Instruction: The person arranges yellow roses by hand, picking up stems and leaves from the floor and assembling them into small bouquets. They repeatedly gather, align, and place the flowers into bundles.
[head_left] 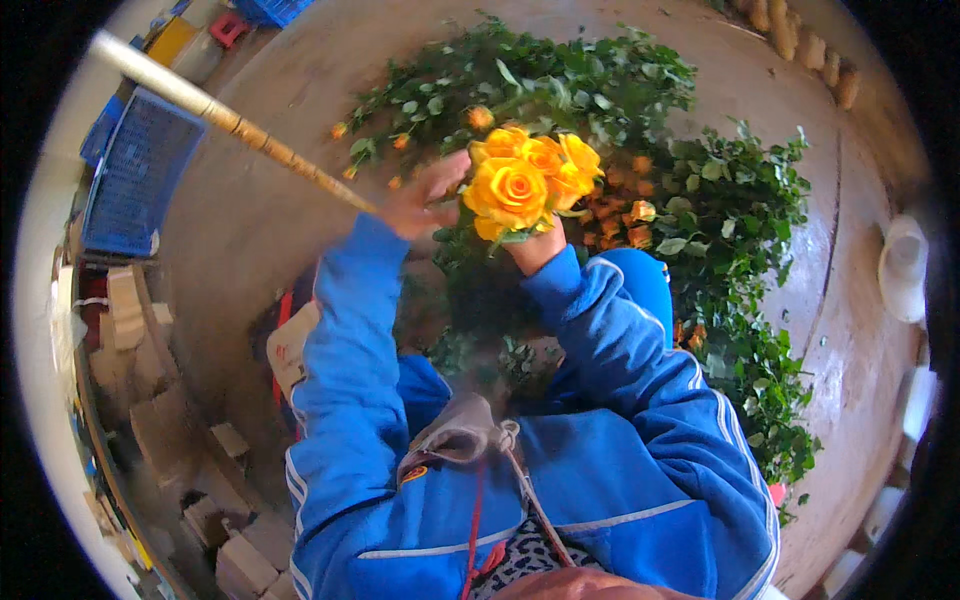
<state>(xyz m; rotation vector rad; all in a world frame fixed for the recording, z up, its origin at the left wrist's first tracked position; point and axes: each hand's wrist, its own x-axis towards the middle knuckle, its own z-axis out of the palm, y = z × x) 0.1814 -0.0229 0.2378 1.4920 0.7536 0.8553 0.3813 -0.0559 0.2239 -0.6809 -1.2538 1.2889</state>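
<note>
A bunch of yellow roses (515,190), several full open blooms with orange-tinged hearts, is held up in front of me. My right hand (540,248) is closed just under the blooms, its fingers mostly hidden by the petals. Beside the bunch on the left is my left hand (430,195), slightly blurred, its fingers stretched toward the flowers with nothing seen in them. A long pale pole (240,125) slants in from the upper left and ends behind my left wrist; I cannot tell whether they touch.
Leafy rose stems (590,85) lie heaped on the floor ahead, with more stems (740,200) at the right. Orange rose heads (615,215) show among them. A blue crate (140,175) stands at the left, above cardboard pieces (165,430). A white object (903,268) sits at far right.
</note>
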